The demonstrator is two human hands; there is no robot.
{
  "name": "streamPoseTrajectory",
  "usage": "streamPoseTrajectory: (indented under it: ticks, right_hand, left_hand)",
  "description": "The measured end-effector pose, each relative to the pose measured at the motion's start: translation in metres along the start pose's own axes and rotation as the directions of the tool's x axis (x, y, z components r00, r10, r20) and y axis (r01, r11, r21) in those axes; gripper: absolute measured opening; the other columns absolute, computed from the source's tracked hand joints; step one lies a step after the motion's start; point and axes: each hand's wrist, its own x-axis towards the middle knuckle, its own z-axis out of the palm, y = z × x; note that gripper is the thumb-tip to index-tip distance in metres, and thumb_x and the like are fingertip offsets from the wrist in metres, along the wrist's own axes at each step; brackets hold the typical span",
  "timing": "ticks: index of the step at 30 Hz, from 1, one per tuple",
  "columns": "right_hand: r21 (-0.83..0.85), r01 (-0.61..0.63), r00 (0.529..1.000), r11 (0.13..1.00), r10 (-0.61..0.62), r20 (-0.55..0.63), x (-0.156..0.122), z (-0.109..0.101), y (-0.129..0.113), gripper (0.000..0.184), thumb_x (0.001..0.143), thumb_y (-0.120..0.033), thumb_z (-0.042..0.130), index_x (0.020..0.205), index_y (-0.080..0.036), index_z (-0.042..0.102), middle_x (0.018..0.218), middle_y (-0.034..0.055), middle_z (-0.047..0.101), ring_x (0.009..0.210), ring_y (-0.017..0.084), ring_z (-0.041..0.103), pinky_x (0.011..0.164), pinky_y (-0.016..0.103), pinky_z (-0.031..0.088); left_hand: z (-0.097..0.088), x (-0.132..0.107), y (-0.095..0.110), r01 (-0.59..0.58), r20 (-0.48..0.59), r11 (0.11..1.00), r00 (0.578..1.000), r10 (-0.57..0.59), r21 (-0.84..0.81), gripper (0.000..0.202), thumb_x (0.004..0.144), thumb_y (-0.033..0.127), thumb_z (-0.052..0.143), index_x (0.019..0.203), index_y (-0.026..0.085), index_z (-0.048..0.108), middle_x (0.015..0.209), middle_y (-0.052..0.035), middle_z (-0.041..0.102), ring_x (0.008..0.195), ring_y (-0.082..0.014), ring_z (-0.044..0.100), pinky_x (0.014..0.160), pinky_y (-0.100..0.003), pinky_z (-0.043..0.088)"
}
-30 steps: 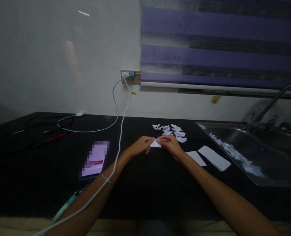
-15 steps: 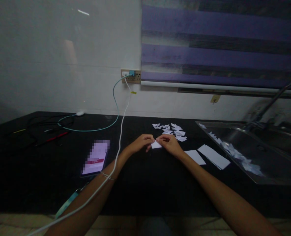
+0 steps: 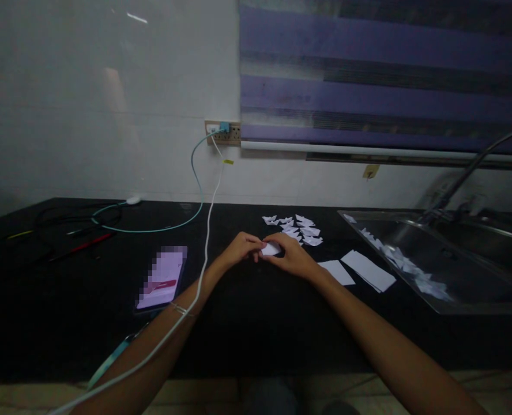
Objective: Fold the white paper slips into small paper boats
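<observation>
Between my two hands is a small piece of folded white paper [image 3: 271, 249], held just above or on the black counter. My left hand [image 3: 241, 249] pinches its left corner with thumb and fingers. On the other side, my right hand [image 3: 291, 255] grips the paper, thumb below and fingers along the top. Right behind the hands lie several small folded paper boats [image 3: 309, 231]. Close to my right forearm are a white paper sheet [image 3: 337, 272] and a stack of white paper rectangles [image 3: 368, 271].
A phone [image 3: 163, 279] lies lit beside my left forearm, and a white cable [image 3: 206, 242] crosses over that arm. More folded papers [image 3: 405, 265] line the edge of the steel sink [image 3: 444, 308] at right. Pens and a teal cable [image 3: 152, 230] lie at back left.
My right hand has turned, its thumb now under the paper and its fingers over the top. The paper is tilted differently. The whole view has shifted slightly.
</observation>
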Motion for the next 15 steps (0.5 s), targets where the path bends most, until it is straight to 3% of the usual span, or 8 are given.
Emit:
streamPoseTrajectory:
  ticks: [4,9,15]
  right_hand:
    - [0.001,0.027,1.000,1.000,-0.027,-0.007,-0.0005,-0.0006,-0.0008,0.037,0.087,-0.033,0.066,0.122,-0.023,0.063,0.120,0.0102,0.066,0.111,0.025,0.061,0.097,0.043,0.048]
    - [-0.016,0.043,0.999,0.999,-0.044,-0.012,-0.0009,-0.0033,-0.0002,0.037,0.091,-0.031,0.060,0.127,-0.023,0.060,0.129,0.0115,0.064,0.119,0.026,0.059,0.103,0.045,0.045]
    - [-0.057,0.097,0.994,0.994,-0.099,-0.037,0.0010,-0.0057,0.0000,0.019,0.098,-0.026,0.047,0.102,-0.020,0.065,0.121,0.0122,0.065,0.116,0.024,0.058,0.102,0.044,0.045]
  left_hand:
    - [-0.0010,-0.0006,-0.0008,-0.004,0.014,1.000,1.000,0.004,0.003,0.035,0.079,0.042,0.066,0.061,0.013,0.072,0.046,-0.0023,0.060,0.037,-0.0072,0.040,0.041,-0.021,0.023]
    - [-0.0003,-0.0018,0.0012,-0.026,0.015,0.999,1.000,0.026,-0.027,0.031,0.078,0.039,0.067,0.066,0.012,0.074,0.048,-0.0026,0.062,0.038,-0.0079,0.044,0.041,-0.021,0.025]
    - [0.0008,0.0002,-0.0021,-0.032,0.032,0.999,0.999,0.033,-0.032,0.032,0.082,0.040,0.065,0.070,0.011,0.073,0.051,-0.0022,0.063,0.040,-0.0077,0.047,0.041,-0.020,0.027]
